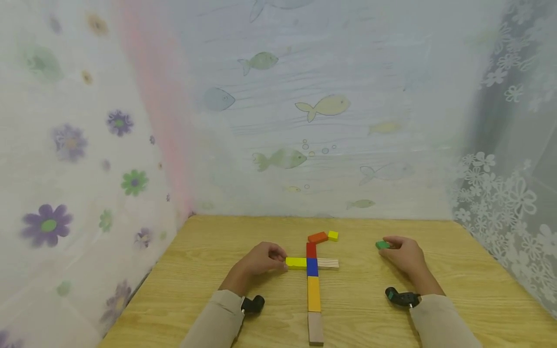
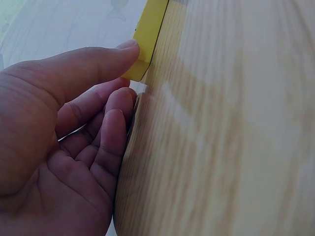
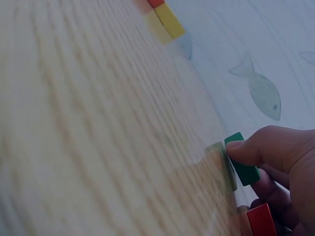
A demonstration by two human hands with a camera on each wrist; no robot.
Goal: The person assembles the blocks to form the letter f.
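Observation:
At the left end of a yellow block (image 1: 296, 263), my left hand (image 1: 264, 259) pinches with thumb and fingers; the thumb (image 2: 129, 51) lies against the block's side. That block meets a blue block (image 1: 312, 267), with a red block (image 1: 311, 250) behind it and a striped pale wood block (image 1: 328, 263) to its right. My right hand (image 1: 404, 253) grips a small green block (image 3: 242, 160) off to the right, close over the table. Near those fingers, a red block (image 3: 261, 220) shows in the right wrist view; the hand hides it from the head view.
An orange-yellow block (image 1: 314, 294) and a plain wood block (image 1: 315, 328) continue the row towards me. At its far end lie an orange-red block (image 1: 318, 237) and a small yellow block (image 1: 333, 236). A fish-patterned curtain (image 1: 322, 159) borders the wooden table's (image 1: 209, 241) back.

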